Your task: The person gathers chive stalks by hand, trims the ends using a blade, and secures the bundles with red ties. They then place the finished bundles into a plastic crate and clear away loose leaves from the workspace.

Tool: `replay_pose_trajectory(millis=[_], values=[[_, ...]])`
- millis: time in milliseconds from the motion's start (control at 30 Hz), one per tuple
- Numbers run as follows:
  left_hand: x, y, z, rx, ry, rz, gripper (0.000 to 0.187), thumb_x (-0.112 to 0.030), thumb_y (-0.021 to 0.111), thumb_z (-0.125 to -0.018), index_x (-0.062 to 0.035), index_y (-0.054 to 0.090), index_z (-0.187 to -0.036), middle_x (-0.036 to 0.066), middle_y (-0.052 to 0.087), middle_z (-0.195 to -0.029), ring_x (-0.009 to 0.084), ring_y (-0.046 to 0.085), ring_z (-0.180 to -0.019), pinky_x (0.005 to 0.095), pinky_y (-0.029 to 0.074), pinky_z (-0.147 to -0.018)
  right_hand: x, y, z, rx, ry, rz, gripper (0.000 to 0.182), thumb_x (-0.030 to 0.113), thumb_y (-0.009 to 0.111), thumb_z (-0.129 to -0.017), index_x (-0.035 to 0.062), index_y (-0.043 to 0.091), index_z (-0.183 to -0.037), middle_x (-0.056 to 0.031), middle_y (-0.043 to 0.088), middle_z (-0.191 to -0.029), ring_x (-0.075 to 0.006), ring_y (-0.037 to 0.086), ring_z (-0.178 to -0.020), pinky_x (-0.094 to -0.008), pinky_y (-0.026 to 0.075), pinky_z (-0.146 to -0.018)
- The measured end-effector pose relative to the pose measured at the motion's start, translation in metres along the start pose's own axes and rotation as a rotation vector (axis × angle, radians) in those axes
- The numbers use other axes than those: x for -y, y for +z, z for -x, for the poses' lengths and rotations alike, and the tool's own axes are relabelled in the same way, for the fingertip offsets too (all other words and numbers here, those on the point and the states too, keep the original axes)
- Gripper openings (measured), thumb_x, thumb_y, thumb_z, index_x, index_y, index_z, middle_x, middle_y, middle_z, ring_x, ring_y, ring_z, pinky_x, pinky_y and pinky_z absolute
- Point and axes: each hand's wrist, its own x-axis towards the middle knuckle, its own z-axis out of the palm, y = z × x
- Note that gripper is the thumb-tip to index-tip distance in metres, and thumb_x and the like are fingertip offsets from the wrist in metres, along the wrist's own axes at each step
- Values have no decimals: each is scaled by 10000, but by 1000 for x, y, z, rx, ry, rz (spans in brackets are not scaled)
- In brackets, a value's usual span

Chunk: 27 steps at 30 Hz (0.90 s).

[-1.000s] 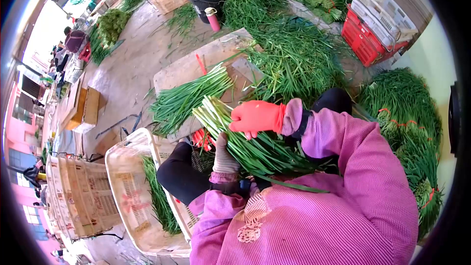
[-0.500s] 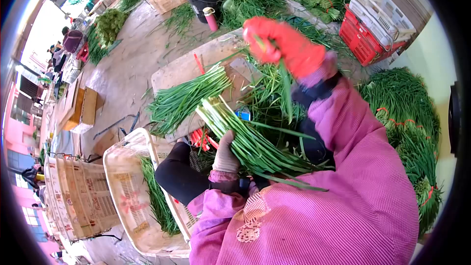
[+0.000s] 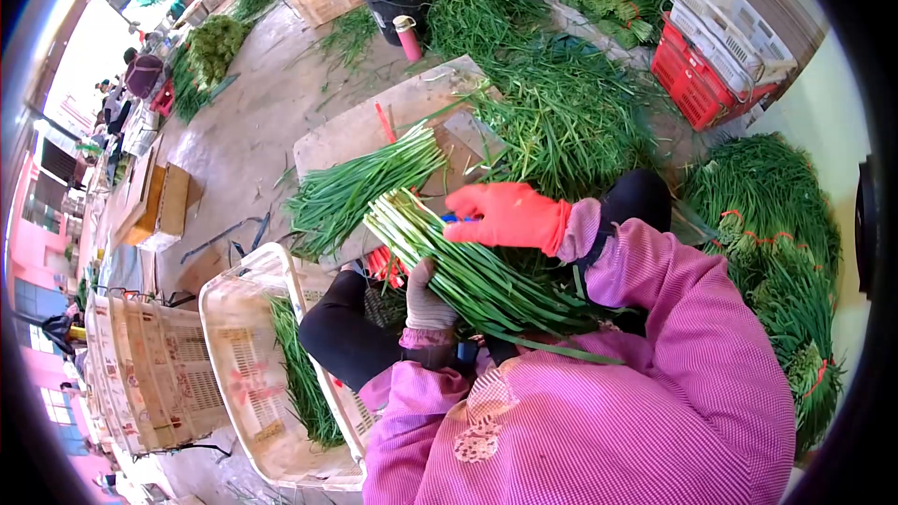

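My left hand [image 3: 427, 299], in a pale knitted glove, is wrapped round a thick bunch of garlic chives [image 3: 477, 282]. The pale cut ends point up and left, and the green leaves trail over my lap. Beside the stems, my right hand [image 3: 513, 215] in a red rubber glove has its thumb and fingers apart, with nothing seen in them. A bit of blue shows between those fingers. Another chive bunch [image 3: 365, 178] lies on the wooden board [image 3: 327, 142] ahead. Red strips [image 3: 383, 267] hang near my knee.
Loose chives [image 3: 571, 122] are heaped beyond my right hand. Tied bundles [image 3: 772, 224] lie at the right. To the left stands a plastic crate [image 3: 245, 365] with some greens. A black bucket [image 3: 393, 0], a pink bottle [image 3: 408, 39] and a red crate [image 3: 692, 75] stand farther off.
My right hand has come down from above the loose heap to beside the held bunch. The leaves it carried are gone from it. My left hand keeps its hold.
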Motion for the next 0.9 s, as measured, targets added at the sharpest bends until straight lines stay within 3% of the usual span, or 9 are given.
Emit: replay_pose_trajectory(millis=[167, 267, 333, 433, 533, 667, 733, 800, 900], values=[[2, 4, -1, 7, 28, -55, 670, -355, 711, -808, -8, 473, -1330, 155, 614, -1196, 344, 614, -1080, 497, 522, -935, -13, 16, -7, -101, -99, 141, 262, 296, 572, -891, 54, 670, -907, -116, 694, -841, -264, 689, -825, -381, 531, -728], [4, 19, -1, 37, 11, -71, 790, -362, 736, -775, -19, 386, -1394, 137, 607, -1111, 355, 613, -1058, 548, 504, -934, -11, 3, -15, -105, 37, -28, 242, 272, 561, -900, 52, 662, -886, -100, 690, -814, -274, 683, -787, -370, 529, -707], [3, 16, 0, 37, 7, -70, 760, -365, 742, -773, -9, 425, -1365, 150, 611, -1135, 362, 609, -1066, 563, 499, -935, -4, -3, -15, -149, 19, 75, 271, 307, 576, -909, 52, 668, -893, -102, 690, -807, -245, 684, -794, -348, 527, -712], [3, -4, -3, 36, -35, -52, 703, -368, 743, -779, -7, 476, -1320, 166, 618, -1161, 363, 609, -1073, 549, 499, -945, 2, 6, -21, -111, -78, -123, 400, 441, 657, -863, 44, 672, -902, -114, 670, -761, -179, 655, -758, -328, 498, -675], [5, -10, -1, 42, -58, -13, 641, -371, 740, -788, -14, 520, -1273, 168, 635, -1160, 357, 629, -1047, 527, 516, -932, 6, 11, -27, 29, 14, -154, 378, 417, 668, -847, 42, 679, -895, -88, 640, -720, -178, 608, -689, -335, 471, -635], [4, -9, 2, -19, 45, -44, 594, -345, 738, -804, -12, 530, -1250, 150, 660, -1117, 322, 667, -980, 479, 558, -876, 5, 5, -29, 3, -7, -171, 275, 305, 634, -854, 35, 680, -836, -59, 645, -724, -140, 596, -668, -307, 461, -623], [3, -5, 2, 2, 35, -27, 599, -332, 740, -807, -10, 519, -1262, 150, 653, -1128, 307, 664, -987, 467, 560, -878, -3, 6, -31, 6, -90, -365, 223, 237, 610, -873, 24, 676, -876, -50, 685, -790, -125, 631, -704, -277, 480, -640], [3, 5, 1, 22, 69, -25, 616, -328, 740, -806, -12, 506, -1280, 145, 646, -1132, 306, 660, -992, 473, 558, -878, 6, -8, -27, 87, 17, -855, 185, 168, 583, -891, 13, 665, -950, -59, 705, -858, -139, 659, -743, -264, 502, -672], [0, 8, 0, 21, 82, -2, 664, -341, 752, -785, -6, 491, -1295, 140, 644, -1111, 317, 656, -981, 478, 555, -875, 5, -53, -34, -31, -76, -1002, 137, 80, 599, -901, -48, 632, -938, -113, 681, -794, -173, 659, -704, -292, 534, -651]])
